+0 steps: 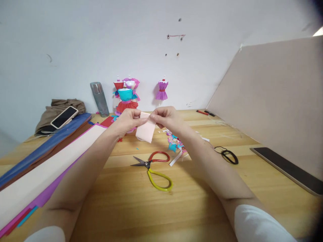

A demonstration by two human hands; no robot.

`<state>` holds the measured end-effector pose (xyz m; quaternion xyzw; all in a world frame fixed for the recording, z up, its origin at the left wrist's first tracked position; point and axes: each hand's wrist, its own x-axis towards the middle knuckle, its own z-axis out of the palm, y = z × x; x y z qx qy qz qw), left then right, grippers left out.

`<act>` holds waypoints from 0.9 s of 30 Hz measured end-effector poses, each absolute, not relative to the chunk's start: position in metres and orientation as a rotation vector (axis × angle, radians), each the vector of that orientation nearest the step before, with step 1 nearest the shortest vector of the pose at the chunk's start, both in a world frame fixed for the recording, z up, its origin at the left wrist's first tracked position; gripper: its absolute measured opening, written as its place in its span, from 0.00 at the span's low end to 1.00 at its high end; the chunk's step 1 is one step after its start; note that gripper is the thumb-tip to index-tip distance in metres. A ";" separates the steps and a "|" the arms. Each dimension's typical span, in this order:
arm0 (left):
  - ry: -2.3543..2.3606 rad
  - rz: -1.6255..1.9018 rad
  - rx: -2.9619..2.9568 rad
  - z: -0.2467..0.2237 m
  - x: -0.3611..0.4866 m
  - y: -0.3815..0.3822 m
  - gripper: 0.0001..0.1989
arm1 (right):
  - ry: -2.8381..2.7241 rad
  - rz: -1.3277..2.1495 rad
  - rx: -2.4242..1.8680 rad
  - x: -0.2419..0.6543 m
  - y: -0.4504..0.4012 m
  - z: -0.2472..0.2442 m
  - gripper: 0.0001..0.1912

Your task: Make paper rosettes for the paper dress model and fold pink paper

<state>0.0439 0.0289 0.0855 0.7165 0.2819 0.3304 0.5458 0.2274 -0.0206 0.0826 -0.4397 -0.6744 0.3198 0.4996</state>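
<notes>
A folded piece of pale pink paper (146, 130) hangs between my hands above the table. My left hand (129, 121) pinches its upper left part, thumb across the front. At its top right corner, my right hand (164, 117) has thumb and fingers closed on the paper. Below the paper lie scissors (146, 164) with one red and one yellow handle, blades apart and pointing left. Colourful paper scraps (176, 144) are heaped beside my right forearm.
Small dress forms in coloured paper (125, 95) and a purple one (162, 90) stand by the wall. A bottle (100, 99), phone (65, 117) and long paper sheets (58, 153) are left. A black loop (229, 157) and dark tablet-like object (287, 169) lie right.
</notes>
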 end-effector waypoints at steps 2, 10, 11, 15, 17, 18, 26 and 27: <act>0.646 0.747 1.684 0.084 0.044 0.030 0.22 | -1.597 0.834 -1.041 0.231 -0.020 0.081 0.17; 0.588 0.565 1.705 0.076 0.047 0.033 0.21 | -1.535 0.904 -1.035 0.236 -0.024 0.086 0.11; 0.589 0.549 1.707 0.074 0.047 0.033 0.21 | -1.537 0.896 -1.050 0.236 -0.025 0.088 0.10; 0.617 0.474 1.762 0.072 0.047 0.035 0.18 | -1.484 0.859 -1.069 0.236 -0.027 0.093 0.08; 0.644 0.457 1.786 0.072 0.048 0.033 0.17 | -1.472 0.819 -1.069 0.237 -0.027 0.094 0.09; 0.653 0.461 1.792 0.073 0.048 0.032 0.16 | -1.484 0.800 -1.073 0.237 -0.027 0.093 0.09; 0.827 0.743 1.917 0.077 0.054 0.028 0.15 | -1.765 0.925 -1.165 0.235 -0.030 0.086 0.05; 0.834 0.788 1.898 0.076 0.055 0.029 0.16 | -1.751 0.924 -1.171 0.235 -0.030 0.084 0.06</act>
